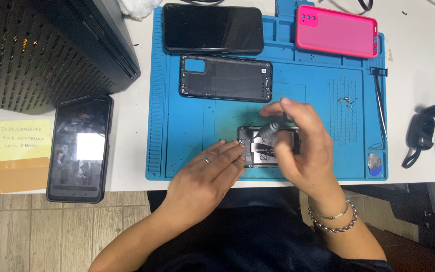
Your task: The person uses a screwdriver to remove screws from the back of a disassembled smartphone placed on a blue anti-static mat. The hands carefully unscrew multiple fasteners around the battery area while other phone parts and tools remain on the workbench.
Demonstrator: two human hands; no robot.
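Opened phone near edge of blue mat, long axis left–right. Left hand lies flat, fingers together, steadying its left end; right hand pinches a screwdriver directly above it.

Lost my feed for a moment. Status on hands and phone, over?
Left hand flat, steadying opened phone on blue mat. Right hand gripping screwdriver, tip on phone. Nothing blocking.

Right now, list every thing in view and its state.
Opened phone: back off, flat on blue mat.
Screwdriver: tilted, tip on opened phone.
Right hand: gripping screwdriver.
Left hand: pressing opened phone.
Back cover: detached, inside up.
Pink case: off.
Screws: loose.
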